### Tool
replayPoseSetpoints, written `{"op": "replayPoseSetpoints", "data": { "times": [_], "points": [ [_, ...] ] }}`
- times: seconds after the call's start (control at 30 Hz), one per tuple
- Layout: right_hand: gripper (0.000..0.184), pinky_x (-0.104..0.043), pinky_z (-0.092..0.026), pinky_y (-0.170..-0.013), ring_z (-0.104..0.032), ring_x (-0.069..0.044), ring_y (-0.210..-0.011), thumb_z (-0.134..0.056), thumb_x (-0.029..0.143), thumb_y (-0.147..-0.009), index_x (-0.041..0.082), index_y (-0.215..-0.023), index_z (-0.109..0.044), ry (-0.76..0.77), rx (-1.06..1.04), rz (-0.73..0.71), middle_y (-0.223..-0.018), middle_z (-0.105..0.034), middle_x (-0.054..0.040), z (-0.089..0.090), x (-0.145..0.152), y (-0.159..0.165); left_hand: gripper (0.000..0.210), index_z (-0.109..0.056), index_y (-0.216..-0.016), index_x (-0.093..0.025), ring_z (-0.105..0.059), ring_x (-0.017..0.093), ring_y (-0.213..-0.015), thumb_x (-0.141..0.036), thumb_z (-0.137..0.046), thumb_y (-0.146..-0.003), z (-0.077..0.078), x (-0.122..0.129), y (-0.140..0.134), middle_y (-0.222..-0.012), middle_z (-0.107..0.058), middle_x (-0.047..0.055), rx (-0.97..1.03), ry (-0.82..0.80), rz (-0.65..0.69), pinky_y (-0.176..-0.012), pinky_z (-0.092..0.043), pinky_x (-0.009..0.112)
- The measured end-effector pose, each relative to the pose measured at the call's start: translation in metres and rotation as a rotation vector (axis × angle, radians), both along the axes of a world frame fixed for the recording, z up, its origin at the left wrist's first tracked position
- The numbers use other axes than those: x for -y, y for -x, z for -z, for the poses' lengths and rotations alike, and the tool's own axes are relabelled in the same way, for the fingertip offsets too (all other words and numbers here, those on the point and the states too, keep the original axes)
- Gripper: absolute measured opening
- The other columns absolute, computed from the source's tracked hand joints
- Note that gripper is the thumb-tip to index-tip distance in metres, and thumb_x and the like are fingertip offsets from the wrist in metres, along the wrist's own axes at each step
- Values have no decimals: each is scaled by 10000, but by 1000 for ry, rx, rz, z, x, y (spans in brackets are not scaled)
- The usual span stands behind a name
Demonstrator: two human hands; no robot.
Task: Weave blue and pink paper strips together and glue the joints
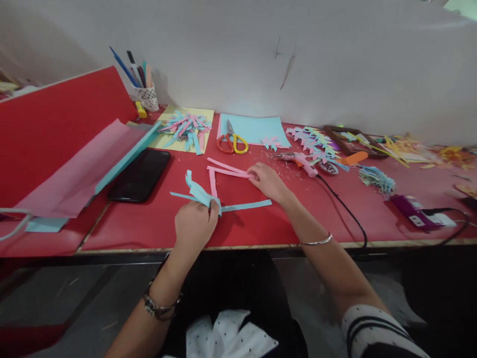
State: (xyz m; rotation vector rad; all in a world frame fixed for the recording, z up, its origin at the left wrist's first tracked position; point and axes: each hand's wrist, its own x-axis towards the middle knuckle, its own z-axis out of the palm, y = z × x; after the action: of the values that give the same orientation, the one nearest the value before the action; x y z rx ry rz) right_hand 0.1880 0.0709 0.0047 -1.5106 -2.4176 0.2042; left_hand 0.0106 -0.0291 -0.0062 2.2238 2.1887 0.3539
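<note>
My left hand (pixel 196 221) is closed around a small bunch of light blue paper strips (pixel 199 193) low over the red table. One blue strip (pixel 248 205) stretches out to the right of these fingers. The fingertips of my right hand (pixel 266 180) pinch the right ends of pink paper strips (pixel 227 171), which reach leftward and spread slightly apart. Another pink strip (pixel 212 183) runs from their left end down toward my left hand. Where the strips meet under my left fingers is hidden.
Scissors (pixel 231 141) lie on blue paper (pixel 257 127) behind my hands. A pile of cut strips (pixel 186 127) rests on yellow paper. To the left is a black phone (pixel 140 175); to the right are a pink glue gun (pixel 303 163) with cord and a purple power strip (pixel 413 211).
</note>
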Motion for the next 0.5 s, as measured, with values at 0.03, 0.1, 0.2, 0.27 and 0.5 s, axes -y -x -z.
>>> {"op": "replayPoseSetpoints", "data": {
  "times": [0.03,0.1,0.2,0.27,0.5],
  "points": [
    [150,-242,-379,-671,-509,-126,-717,-494,65,-730,133,-808,-603,1,-22,1,-812,-562,-44,0,0,1,504,-671,-664,-109,-571,212,-547,-256,-221,-838,0,0,0,-562,-621,133,0,16,-1,-452,-269,271],
    [125,-229,-369,-640,-492,-112,-671,-499,51,-702,130,-738,-589,11,-72,10,-753,-550,-26,-2,-1,1,499,-673,-681,-109,-579,217,-568,-259,-225,-842,-1,0,0,-586,-630,138,11,39,-6,-462,-279,274],
    [60,-227,-373,-623,-482,-99,-626,-541,75,-658,134,-657,-552,69,-192,33,-689,-541,-2,-3,-3,-2,498,-668,-681,-107,-583,226,-580,-266,-225,-844,0,0,1,-603,-630,145,37,40,-20,-471,-290,281],
    [57,-235,-388,-621,-496,-99,-604,-571,121,-639,145,-616,-525,159,-317,37,-643,-540,14,-3,-5,-7,497,-662,-661,-107,-578,226,-568,-271,-228,-840,2,0,1,-590,-622,144,47,24,-27,-467,-290,283],
    [58,-262,-442,-638,-562,-113,-596,-573,190,-623,163,-593,-531,220,-642,95,-588,-584,17,-20,-9,-22,486,-643,-576,-115,-544,193,-506,-292,-260,-818,4,-1,0,-532,-600,120,52,-49,-61,-446,-274,266]
  ]
}}
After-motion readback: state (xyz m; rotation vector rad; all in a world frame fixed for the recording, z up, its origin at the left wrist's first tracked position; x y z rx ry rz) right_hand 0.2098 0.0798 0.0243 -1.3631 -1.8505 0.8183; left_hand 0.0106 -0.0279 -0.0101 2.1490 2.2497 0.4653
